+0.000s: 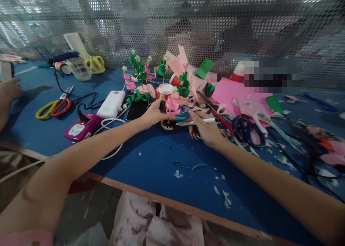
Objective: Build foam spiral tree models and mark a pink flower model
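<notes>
My left hand (pixel 154 114) is closed near the middle of the table, its fingers at a pink paper spiral flower (pixel 172 107) with a pale green tip. A small teal piece (pixel 179 118) shows beside its fingertips. My right hand (pixel 207 130) is closed around a white pen (pixel 206 121), which points left toward the flower. Below the flower is a round piece with a black pattern (pixel 168 125), partly covered. Behind my hands stand a red and white paper cup (pixel 164 90) and several green spiral flowers (pixel 184 86) on sticks.
Left are a white power bank (pixel 111 104), black phone (pixel 137 111), purple socket adapter (pixel 82 127), cables and red-yellow scissors (pixel 61 108). Right are blue-handled scissors (pixel 248 131), pink paper (pixel 237 95) and paper scraps. A perforated metal panel (pixel 172 26) stands behind. Another person's hand (pixel 9 93) is far left.
</notes>
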{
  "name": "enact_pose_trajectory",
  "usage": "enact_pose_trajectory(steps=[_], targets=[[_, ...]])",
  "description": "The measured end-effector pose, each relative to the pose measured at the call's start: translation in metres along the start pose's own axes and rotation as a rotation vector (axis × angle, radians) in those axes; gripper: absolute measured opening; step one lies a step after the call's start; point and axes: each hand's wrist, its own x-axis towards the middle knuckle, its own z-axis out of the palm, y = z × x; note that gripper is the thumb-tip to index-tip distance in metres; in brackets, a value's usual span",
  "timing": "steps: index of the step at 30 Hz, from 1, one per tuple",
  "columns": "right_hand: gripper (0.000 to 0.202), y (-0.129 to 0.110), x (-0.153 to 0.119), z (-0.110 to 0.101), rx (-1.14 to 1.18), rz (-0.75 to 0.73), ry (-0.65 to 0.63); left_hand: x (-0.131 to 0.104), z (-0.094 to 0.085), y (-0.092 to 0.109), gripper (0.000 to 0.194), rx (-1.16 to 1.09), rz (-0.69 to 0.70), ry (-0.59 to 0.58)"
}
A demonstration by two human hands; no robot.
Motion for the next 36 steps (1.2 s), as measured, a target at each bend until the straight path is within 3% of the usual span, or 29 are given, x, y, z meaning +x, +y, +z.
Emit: enact_pose_trajectory(steps=[4, 8, 14, 23, 29, 36], targets=[[0.045, -0.002, -0.001, 0.001, -0.001, -0.002, -0.012, 0.006, -0.011, 0.000, 0.048, 0.010, -0.009, -0.113], [0.042, -0.003, -0.002, 0.000, 0.010, -0.041, -0.005, 0.007, -0.011, 0.000, 0.045, 0.036, 0.069, -0.022], [0.041, -0.001, -0.002, -0.003, 0.035, -0.109, 0.090, 0.004, -0.003, 0.001, 0.051, -0.016, 0.076, 0.114], [0.038, 0.000, 0.000, -0.002, -0.050, -0.051, 0.075, -0.002, 0.003, -0.003, 0.052, -0.051, 0.108, 0.135], [0.042, -0.004, -0.002, 0.001, -0.094, -0.016, -0.057, -0.003, 0.004, -0.003, 0.053, -0.030, 0.117, 0.149], [0.040, -0.005, 0.002, 0.002, -0.056, 0.050, -0.060, -0.004, 0.005, 0.000, 0.054, -0.043, 0.122, 0.134]])
